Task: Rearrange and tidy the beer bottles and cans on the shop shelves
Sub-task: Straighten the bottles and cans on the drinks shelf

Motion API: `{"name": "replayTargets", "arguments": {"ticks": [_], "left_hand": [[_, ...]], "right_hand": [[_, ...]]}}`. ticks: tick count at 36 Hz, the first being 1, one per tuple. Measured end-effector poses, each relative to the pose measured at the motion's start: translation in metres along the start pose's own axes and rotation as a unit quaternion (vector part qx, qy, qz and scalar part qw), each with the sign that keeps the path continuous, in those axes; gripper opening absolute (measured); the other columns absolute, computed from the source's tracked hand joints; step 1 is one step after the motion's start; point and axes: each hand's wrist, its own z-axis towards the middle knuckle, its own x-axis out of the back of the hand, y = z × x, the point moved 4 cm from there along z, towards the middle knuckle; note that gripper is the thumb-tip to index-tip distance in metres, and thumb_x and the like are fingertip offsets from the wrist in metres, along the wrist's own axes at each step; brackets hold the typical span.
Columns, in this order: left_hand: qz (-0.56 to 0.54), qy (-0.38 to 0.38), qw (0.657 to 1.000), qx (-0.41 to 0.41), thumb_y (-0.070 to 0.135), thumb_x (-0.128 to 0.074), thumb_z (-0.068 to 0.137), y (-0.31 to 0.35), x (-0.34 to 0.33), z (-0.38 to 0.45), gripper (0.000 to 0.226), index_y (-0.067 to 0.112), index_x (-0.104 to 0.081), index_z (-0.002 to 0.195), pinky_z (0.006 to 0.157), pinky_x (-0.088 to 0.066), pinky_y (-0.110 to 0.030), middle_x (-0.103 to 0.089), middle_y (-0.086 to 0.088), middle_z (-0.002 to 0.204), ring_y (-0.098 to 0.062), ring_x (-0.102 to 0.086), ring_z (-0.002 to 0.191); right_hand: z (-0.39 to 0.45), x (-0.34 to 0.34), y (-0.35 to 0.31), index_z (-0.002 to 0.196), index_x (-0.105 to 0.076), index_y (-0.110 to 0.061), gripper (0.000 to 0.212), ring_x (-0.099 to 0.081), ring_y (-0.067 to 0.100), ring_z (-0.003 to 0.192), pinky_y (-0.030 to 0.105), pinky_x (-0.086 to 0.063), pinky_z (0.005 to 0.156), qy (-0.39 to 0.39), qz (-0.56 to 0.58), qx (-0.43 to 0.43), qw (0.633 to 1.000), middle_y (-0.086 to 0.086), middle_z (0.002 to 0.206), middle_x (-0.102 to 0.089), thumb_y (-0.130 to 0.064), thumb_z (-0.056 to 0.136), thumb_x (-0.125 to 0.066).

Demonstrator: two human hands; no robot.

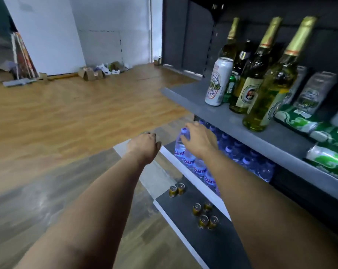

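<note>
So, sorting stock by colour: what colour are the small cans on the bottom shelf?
Gold small cans, head view.

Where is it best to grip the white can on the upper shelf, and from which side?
Probably round its middle, from the open front-left: the white can stands upright at the shelf edge, with bottles close behind and on its right.
</note>
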Motion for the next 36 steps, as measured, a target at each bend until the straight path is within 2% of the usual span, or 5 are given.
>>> {"name": "replayTargets", "arguments": {"ticks": [8,15,29,33,36], "left_hand": [[-0.020,0.042,0.995,-0.084,0.037,-0.034,0.102,0.034,0.015,0.087,0.042,0.012,-0.047,0.133,0.087,-0.045,-0.036,-0.052,-0.009,0.134,-0.031,-0.053,0.119],[-0.035,0.059,0.987,-0.146,0.037,-0.035,0.101,0.077,0.028,0.148,0.037,0.014,-0.050,0.125,0.085,-0.045,-0.036,-0.057,-0.011,0.127,-0.031,-0.055,0.115],[-0.141,0.066,0.969,-0.189,0.035,-0.042,0.099,0.120,0.034,0.228,0.035,0.009,-0.051,0.122,0.090,-0.043,-0.037,-0.054,-0.012,0.125,-0.028,-0.051,0.118],[-0.182,0.031,0.959,-0.217,0.044,-0.053,0.094,0.122,0.034,0.249,0.067,0.015,-0.025,0.148,0.099,-0.040,-0.040,-0.042,-0.010,0.143,-0.026,-0.041,0.131],[-0.277,-0.020,0.925,-0.259,0.046,-0.069,0.082,0.125,0.031,0.265,0.098,0.020,-0.006,0.153,0.098,-0.040,-0.039,-0.041,-0.012,0.145,-0.028,-0.042,0.131]], "right_hand": [[0.050,0.033,0.041,0.132,-0.047,-0.016,0.040,-0.051,0.028,0.115,0.038,-0.043,0.087,0.116,-0.020,-0.058,0.991,0.008,0.126,-0.051,-0.035,0.097,-0.045],[0.079,0.059,0.078,0.129,-0.044,-0.015,0.038,-0.052,0.026,0.109,0.035,-0.042,0.075,0.207,-0.022,-0.131,0.969,0.007,0.120,-0.051,-0.035,0.097,-0.044],[0.147,0.094,0.095,0.149,-0.021,-0.016,0.070,-0.040,0.028,0.127,0.039,-0.043,0.089,0.256,0.018,-0.188,0.948,0.007,0.145,-0.035,-0.045,0.094,-0.052],[0.171,0.092,0.096,0.153,-0.009,-0.018,0.088,-0.041,0.032,0.130,0.040,-0.043,0.089,0.257,0.062,-0.259,0.929,0.008,0.152,-0.029,-0.058,0.089,-0.054],[0.183,0.085,0.098,0.152,-0.007,-0.019,0.095,-0.048,0.032,0.124,0.039,-0.044,0.085,0.260,0.093,-0.339,0.899,0.010,0.145,-0.040,-0.064,0.084,-0.056]]}}
